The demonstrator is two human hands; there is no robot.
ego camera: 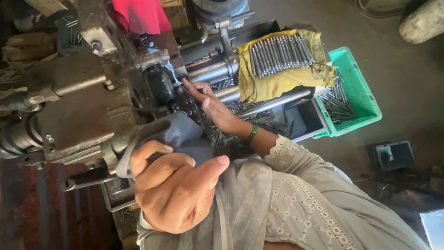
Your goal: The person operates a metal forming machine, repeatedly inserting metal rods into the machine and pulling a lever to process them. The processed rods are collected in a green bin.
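My left hand is closed around a machine lever wrapped in grey cloth, close to the camera. My right hand, with a green bangle on the wrist, reaches into the dark, greasy metal machine. Its fingertips press at the machine's jaw beside a steel shaft. I cannot tell whether they pinch a pin. A row of several grey metal pins lies on a yellow cloth just beyond the right hand.
A green plastic bin with loose pins stands at the right. More pins lie in a tray under my right arm. A red cloth hangs on the machine. A small dark box sits on the floor.
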